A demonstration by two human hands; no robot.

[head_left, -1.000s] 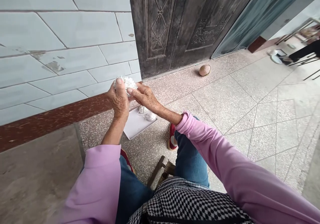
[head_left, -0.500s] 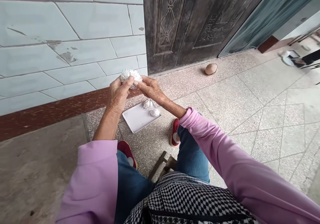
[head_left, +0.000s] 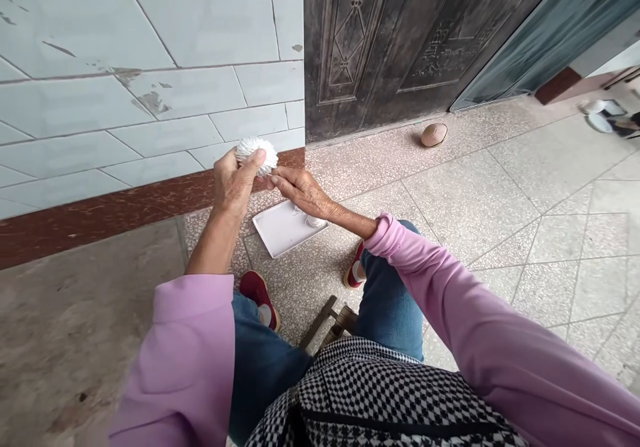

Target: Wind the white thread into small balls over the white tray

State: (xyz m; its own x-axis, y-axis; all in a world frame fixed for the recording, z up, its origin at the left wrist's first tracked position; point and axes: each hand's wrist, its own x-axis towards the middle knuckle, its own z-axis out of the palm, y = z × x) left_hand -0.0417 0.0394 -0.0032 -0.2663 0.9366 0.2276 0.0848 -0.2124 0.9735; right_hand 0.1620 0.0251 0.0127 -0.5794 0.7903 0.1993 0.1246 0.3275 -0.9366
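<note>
My left hand point(head_left: 234, 184) grips a white, round, fringed puff that looks made of looped yarn point(head_left: 257, 156), its thumb pressed across the front. Just to the right, my right hand point(head_left: 303, 190) is closed in a pinch at the puff's lower right edge. Whatever lies between those fingertips is too small to make out. Below the hands, a shallow white tray point(head_left: 280, 234) rests on the floor. A white ball of yarn point(head_left: 316, 221) sits at its right end, partly covered by my right hand, with loose thread beside it.
A dark carved door point(head_left: 370, 47) and a pale tiled wall point(head_left: 165, 47) stand ahead. On the speckled floor near the door lies a rounded tan object point(head_left: 434, 135). Part of a wooden stool point(head_left: 320, 324) shows between my legs. Dishes point(head_left: 599, 120) are at the far right.
My right hand has shifted down and right from the front of the puff to its lower edge. The puff has turned slightly in my left hand. The whole view has moved a little.
</note>
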